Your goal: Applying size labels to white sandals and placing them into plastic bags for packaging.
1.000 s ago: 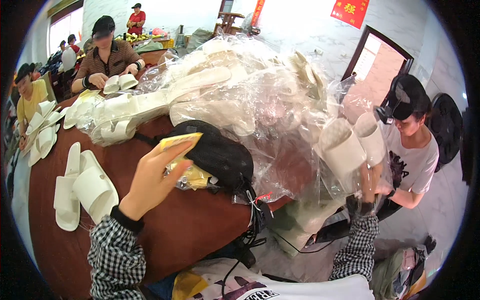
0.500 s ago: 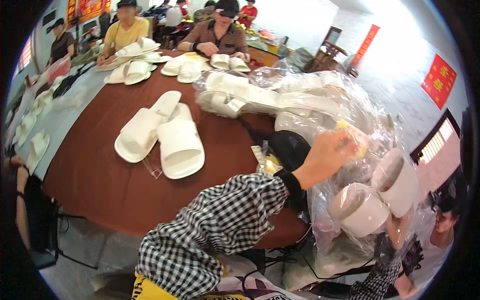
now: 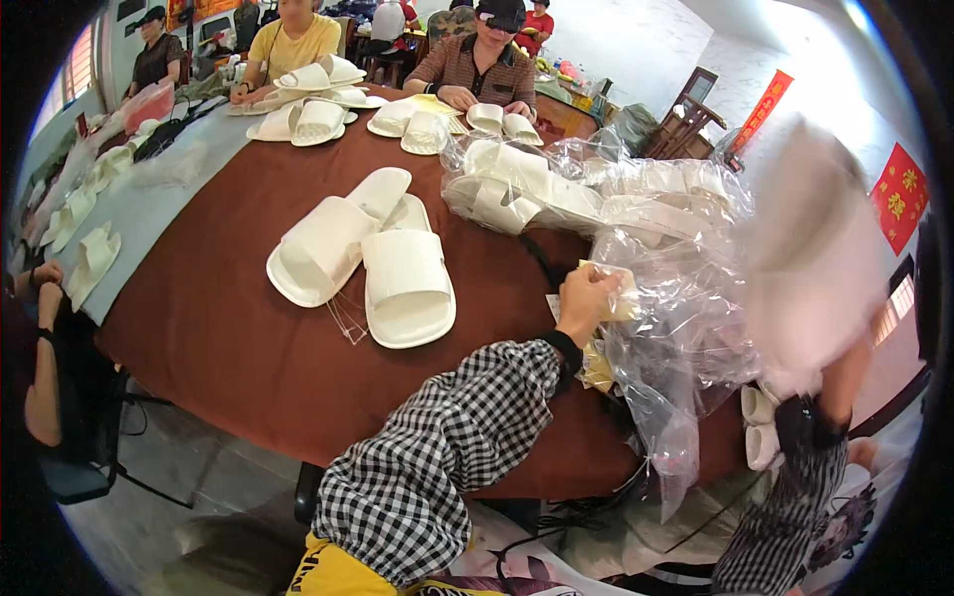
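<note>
Nearest, at the right, the right hand (image 3: 853,372) holds up a blurred white slipper (image 3: 815,258); its fingers are too hidden to make out clearly. The left hand (image 3: 584,303) has its fingers pinched on a yellow packet (image 3: 623,298), beside crumpled clear plastic (image 3: 676,348). Left of that, a pair of white slippers (image 3: 408,283) lies on the brown desk (image 3: 229,328). Beyond sit bagged slippers (image 3: 517,189), then a person in a striped shirt (image 3: 477,74)
</note>
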{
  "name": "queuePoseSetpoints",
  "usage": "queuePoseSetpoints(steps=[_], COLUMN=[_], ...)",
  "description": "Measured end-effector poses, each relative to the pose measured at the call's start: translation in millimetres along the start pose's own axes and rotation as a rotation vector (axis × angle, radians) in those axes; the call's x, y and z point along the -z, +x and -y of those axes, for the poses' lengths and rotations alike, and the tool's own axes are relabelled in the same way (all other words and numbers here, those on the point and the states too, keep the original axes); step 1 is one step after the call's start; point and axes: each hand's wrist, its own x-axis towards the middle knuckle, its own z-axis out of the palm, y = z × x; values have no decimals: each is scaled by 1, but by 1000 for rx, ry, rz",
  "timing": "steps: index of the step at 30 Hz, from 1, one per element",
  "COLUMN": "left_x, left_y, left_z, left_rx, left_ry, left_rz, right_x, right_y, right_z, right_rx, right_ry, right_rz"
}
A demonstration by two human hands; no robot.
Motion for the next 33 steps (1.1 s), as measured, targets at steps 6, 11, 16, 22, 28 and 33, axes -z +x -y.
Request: queuePoseSetpoints(steps=[6,11,16,22,28,33], left_x=[11,5,-1,35,28,12], left_y=[8,35,20,16,-1,-8], left_z=[95,84,41,10,-9,-22], left_rx=[-518,92,-216,-22,105,-37], left_ry=[292,-381,65,-399,-776,-518], left_rz=[-96,-87,-307,-162,-65,-227], right_x=[19,-15,37,34,-26,-12], right_y=[239,260,147,41,-42,-43], right_z=[311,341,306,235,118,113], right_rx=[422,847,887,813,446,-74], right_ry=[1248,1243,1458,769,466,1020], right_rz=[135,338,353,471,756,702])
